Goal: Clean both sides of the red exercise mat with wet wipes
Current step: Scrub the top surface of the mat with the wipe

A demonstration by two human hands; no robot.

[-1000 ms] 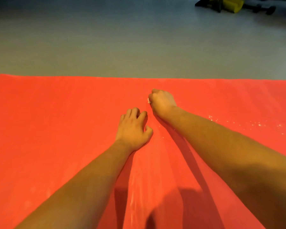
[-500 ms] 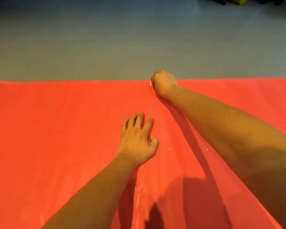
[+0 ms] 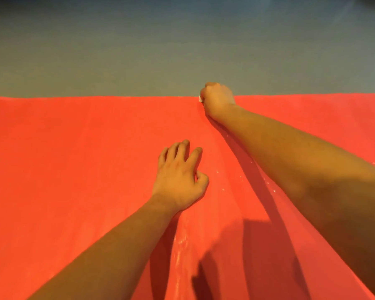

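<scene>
head view | faces forward and down | close above mat (image 3: pixel 74 169) | one camera

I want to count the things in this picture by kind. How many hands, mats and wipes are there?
Hands: 2, the left hand and the right hand
Red mat: 1
Wet wipe: 1, a white bit showing in the right hand's grip
Total: 4

A smooth, matte grey floor (image 3: pixel 139 50) fills the upper third of the frame from the left edge to the right. Along the top edge it is dark and bluish, darkest in the upper corners. Further down, toward the middle of the frame, it brightens into a warmer olive grey. A faint paler streak crosses the upper right corner. The light is warm and yellowish, and it casts hard-edged dark shadows (image 3: pixel 258 245) in the lower middle of the frame.
</scene>
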